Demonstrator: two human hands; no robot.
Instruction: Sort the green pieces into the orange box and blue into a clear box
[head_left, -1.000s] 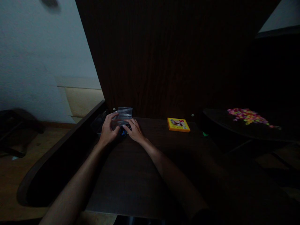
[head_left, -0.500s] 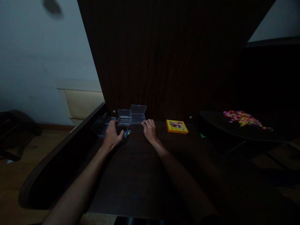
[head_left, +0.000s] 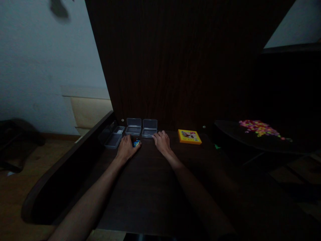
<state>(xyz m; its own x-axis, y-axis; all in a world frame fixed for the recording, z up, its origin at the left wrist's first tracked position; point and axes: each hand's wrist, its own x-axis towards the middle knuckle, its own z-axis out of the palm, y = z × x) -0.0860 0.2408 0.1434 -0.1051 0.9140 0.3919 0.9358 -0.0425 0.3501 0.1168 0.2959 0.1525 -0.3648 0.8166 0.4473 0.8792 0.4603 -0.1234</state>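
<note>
Three small clear plastic boxes stand open at the back of the dark wooden table (head_left: 150, 187): a left box (head_left: 114, 137), a middle box (head_left: 133, 126) and a right box (head_left: 149, 128). My left hand (head_left: 126, 148) lies just in front of the middle box, its fingers curled loosely beside a little heap of blue and yellow bits (head_left: 136, 143). My right hand (head_left: 162, 141) rests flat on the table just in front of the right box, fingers stretched toward it and holding nothing.
A yellow flat box (head_left: 189, 136) lies to the right of my hands. A pile of pink and yellow pieces (head_left: 259, 128) sits on a dark round surface at far right. A tall dark wooden panel (head_left: 180, 60) rises behind the table. Wooden floor lies at left.
Both hands let go of the clear boxes they held together. The boxes now stand apart in a row, and both hands have come down onto the table in front of them.
</note>
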